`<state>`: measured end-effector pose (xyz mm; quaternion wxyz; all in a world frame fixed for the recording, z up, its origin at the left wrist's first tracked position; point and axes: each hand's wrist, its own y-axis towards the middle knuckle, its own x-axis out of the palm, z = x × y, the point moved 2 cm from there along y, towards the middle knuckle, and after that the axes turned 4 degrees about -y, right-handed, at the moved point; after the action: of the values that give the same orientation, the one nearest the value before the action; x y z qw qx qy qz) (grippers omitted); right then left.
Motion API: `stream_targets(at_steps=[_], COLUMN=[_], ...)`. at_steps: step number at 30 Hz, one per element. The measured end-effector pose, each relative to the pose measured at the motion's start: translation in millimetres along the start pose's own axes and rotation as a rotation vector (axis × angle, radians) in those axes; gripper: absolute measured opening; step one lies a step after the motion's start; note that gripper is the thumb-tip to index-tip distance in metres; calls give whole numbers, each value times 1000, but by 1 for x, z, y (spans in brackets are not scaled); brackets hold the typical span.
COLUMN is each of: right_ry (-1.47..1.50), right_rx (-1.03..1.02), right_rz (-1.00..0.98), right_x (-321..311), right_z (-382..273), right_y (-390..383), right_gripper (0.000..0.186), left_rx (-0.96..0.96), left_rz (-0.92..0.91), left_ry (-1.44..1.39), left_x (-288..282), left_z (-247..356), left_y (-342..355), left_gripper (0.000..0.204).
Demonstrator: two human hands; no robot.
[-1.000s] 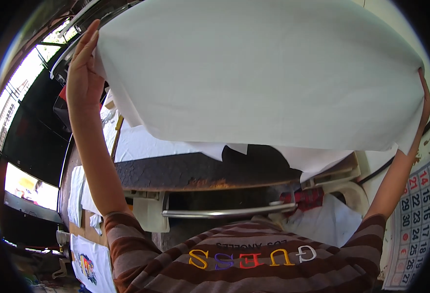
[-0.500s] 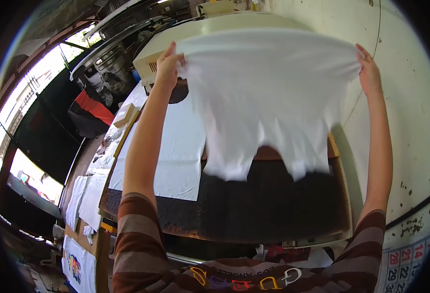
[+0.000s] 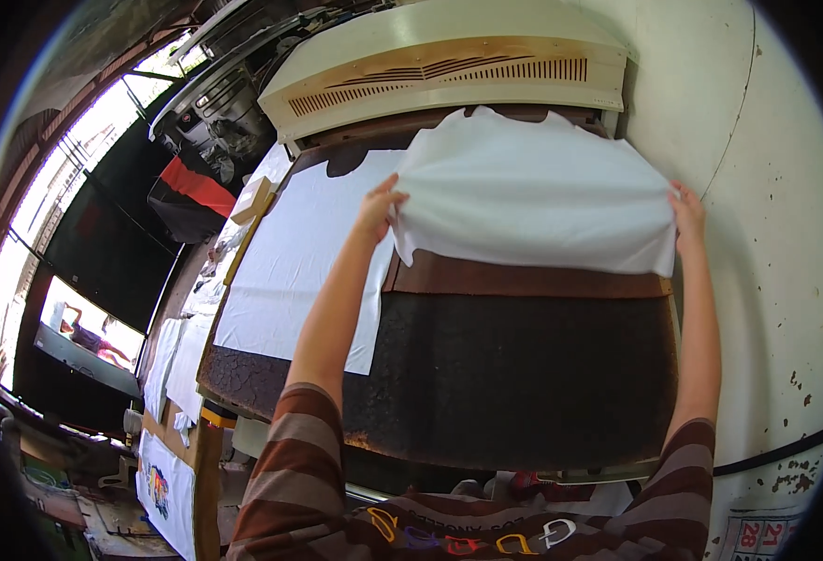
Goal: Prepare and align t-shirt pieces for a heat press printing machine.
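A white cloth garment [image 3: 533, 196] lies spread over the far half of a dark, rusty-edged press bed [image 3: 524, 374]. My left hand [image 3: 379, 208] grips its near left corner and my right hand [image 3: 687, 213] grips its near right corner, both arms stretched forward. A brown strip of the bed shows just below the garment's near edge. Behind it stands the cream vented housing [image 3: 449, 70] of the machine.
A white sheet [image 3: 295, 271] covers the left part of the bed. A wooden block [image 3: 252, 201] lies at its far left. A printed white shirt [image 3: 164, 486] lies lower left. A pale wall [image 3: 776, 234] with a calendar [image 3: 758, 538] stands on the right.
The garment went from held high in front of me to lowered onto the far part of the bed. Both hands came down and forward with it.
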<state>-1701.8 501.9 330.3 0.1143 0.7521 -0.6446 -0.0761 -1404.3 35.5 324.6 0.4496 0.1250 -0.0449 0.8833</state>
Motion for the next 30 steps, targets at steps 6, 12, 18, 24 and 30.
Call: stream_targets(at_steps=[6,12,18,24,30], right_ry=[-129,-409,-657,-689,-830], right_rx=[150,144,30,30,-2], right_rz=[19,-16,-70,-11,10], right_x=[-20,-50,-69,-84,-100], right_z=[88,115,76,60,61], right_y=[-60,-122,-180,-206,-227], right_gripper=[29,35,33,34,36], left_rx=[-176,-260,-85,-111,-23], left_rz=[71,67,46,159,172], left_ry=[-11,301,501,671,812], left_x=[-15,-34,-46,-27,-15], left_z=[-88,-125,-113,-92,-86], left_y=[-51,-117,-182,-232,-251], left_gripper=[62,56,28,16,17])
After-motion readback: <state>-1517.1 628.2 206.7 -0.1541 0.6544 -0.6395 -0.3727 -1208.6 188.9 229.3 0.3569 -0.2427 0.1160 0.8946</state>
